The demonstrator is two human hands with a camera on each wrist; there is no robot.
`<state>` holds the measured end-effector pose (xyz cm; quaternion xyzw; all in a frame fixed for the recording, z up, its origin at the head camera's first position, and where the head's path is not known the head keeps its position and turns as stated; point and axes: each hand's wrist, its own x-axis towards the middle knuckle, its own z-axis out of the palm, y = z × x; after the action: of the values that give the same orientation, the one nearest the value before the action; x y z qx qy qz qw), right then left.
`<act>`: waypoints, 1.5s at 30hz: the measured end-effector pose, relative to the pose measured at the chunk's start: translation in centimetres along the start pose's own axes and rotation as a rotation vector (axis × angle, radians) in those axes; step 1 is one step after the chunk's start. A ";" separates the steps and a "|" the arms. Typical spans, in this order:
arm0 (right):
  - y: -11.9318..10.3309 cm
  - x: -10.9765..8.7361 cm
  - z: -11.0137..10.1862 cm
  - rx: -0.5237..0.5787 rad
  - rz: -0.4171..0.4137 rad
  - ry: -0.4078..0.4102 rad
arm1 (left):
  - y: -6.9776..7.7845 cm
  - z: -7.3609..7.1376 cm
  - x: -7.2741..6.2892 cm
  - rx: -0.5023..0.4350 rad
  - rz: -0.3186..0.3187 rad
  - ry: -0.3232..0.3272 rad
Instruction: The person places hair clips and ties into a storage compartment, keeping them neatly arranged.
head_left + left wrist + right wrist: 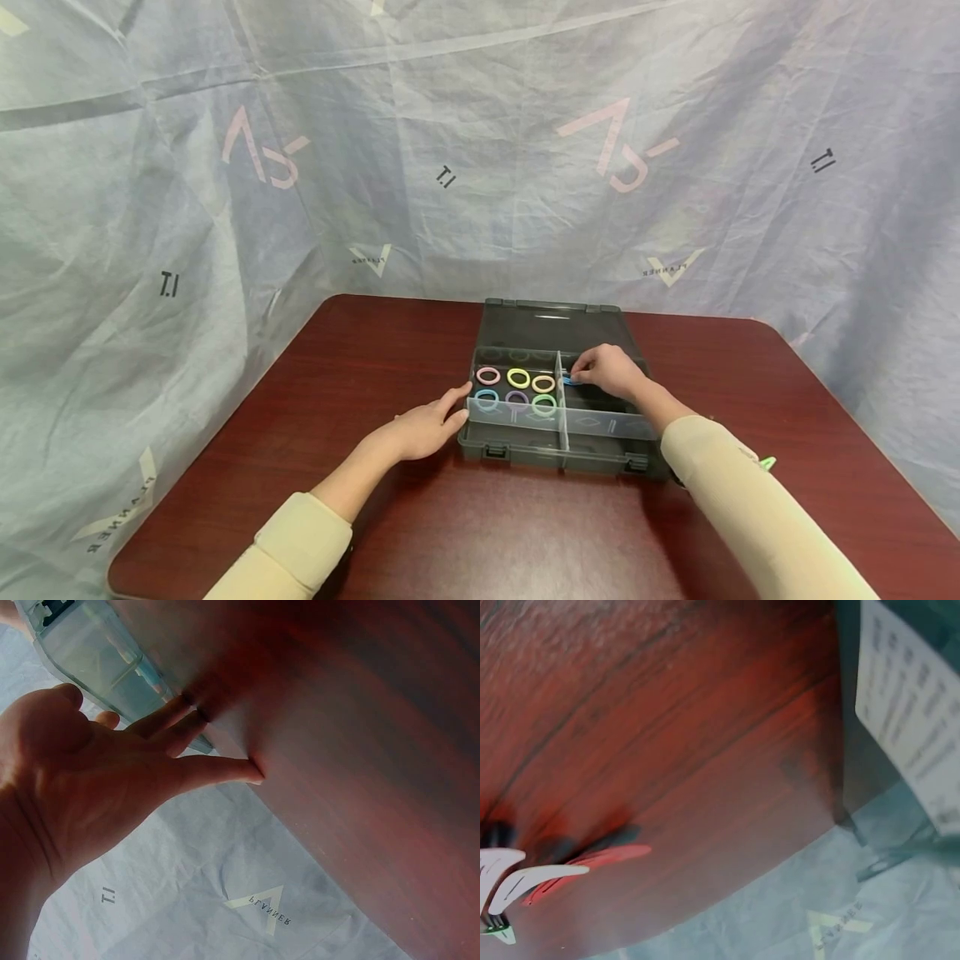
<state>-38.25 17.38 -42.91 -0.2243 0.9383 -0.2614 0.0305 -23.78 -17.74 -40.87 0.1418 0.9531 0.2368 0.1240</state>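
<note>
Right of centre in the head view: dark see-through box (528,458) on the red-brown table (390,358), its lid (555,321) laid back toward the top of the frame, probably to leave the compartments free to reach from above. Divided inside by an upright partition (559,389) and a clear front strip (596,422). Left of the partition, six hair ties (509,377) of different colours in two rows of three, presumably laid flat to show each one singly.

Just right of the partition: small blue piece (567,381), probably a clip, largely covered by the fingertips, exact shape impossible to tell. Over it, right hand (611,372), extended from the lower right, thumb and fingertips pinched together on the blue piece, a hold apparently suited to something small and thin.

At the left edge of the box: left hand (423,429), fingers spread and gripping nothing, seemingly placed to steady the box. Near the centre of the left wrist view, one fingertip against the tabletop; other fingers beside the box at upper left, exact contact unclear.

Lower left of the right wrist view: white clips (536,879), red clip (615,855) and green clip (502,932), grouped outside the box, perhaps for easy reach. Upper right: printed label (900,712).
</note>
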 end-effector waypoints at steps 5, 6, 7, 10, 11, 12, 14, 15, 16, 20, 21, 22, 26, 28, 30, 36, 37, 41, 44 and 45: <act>0.4 -0.7 -1.7 0.133 0.008 0.002 | 0.1 -0.1 0.1 0.007 -0.004 -0.001; 0.4 -0.9 -2.2 0.156 0.013 0.010 | 0.1 -0.1 0.1 0.008 -0.003 -0.001; 0.4 -1.2 -2.6 0.175 0.014 0.019 | 0.2 -0.1 0.1 0.009 -0.003 -0.003; 0.9 -2.1 -4.2 0.207 0.021 0.054 | 0.3 -0.2 0.1 0.011 0.001 -0.005; 1.2 -2.5 -4.7 0.204 0.021 0.064 | 0.3 -0.2 0.1 0.013 0.002 -0.006; 1.5 -3.1 -5.3 0.200 0.020 0.073 | 0.4 -0.2 0.1 0.014 0.002 -0.007; 2.5 -4.3 -6.4 0.187 0.028 0.080 | 0.5 -0.1 0.1 0.018 0.003 -0.011; 3.1 -5.0 -6.9 0.175 0.035 0.081 | 0.5 -0.1 0.1 0.019 0.004 -0.013; 3.7 -5.7 -7.5 0.171 0.047 0.077 | 0.5 -0.1 0.1 0.018 0.006 -0.014; 6.1 -8.9 -9.0 0.142 0.094 0.044 | 0.6 -0.1 0.1 0.020 0.010 -0.015; 6.7 -9.6 -9.3 0.132 0.100 0.033 | 0.6 -0.1 0.1 0.019 0.011 -0.015; 7.3 -10.3 -9.5 0.126 0.105 0.018 | 0.6 -0.1 0.1 0.019 0.011 -0.014; 9.7 -13.0 -10.2 0.115 0.125 -0.041 | 0.4 0.0 0.2 0.013 0.012 -0.012; 10.7 -14.3 -10.5 0.128 0.138 -0.076 | 0.3 0.0 0.2 0.010 0.013 -0.012; 11.7 -15.4 -10.7 0.179 0.159 -0.123 | 0.2 0.1 0.2 0.006 0.012 -0.017; 14.2 -18.7 -11.0 0.286 0.161 -0.226 | 0.2 -0.1 0.1 -0.008 0.000 -0.022; 14.6 -19.1 -11.0 0.281 0.151 -0.229 | 0.2 -0.2 0.0 -0.010 0.002 -0.020; 15.5 -20.4 -10.8 0.281 0.140 -0.227 | 0.3 -0.2 0.0 -0.009 0.011 -0.018; 15.9 -21.1 -10.6 0.305 0.151 -0.219 | 0.3 0.0 0.0 -0.001 0.020 -0.017; 16.0 -21.3 -10.5 0.315 0.148 -0.217 | 0.3 0.0 0.0 0.000 0.021 -0.018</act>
<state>-27.44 43.84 -43.22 -0.1740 0.8910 -0.3762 0.1851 -23.73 -17.47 -40.76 0.1538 0.9505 0.2366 0.1301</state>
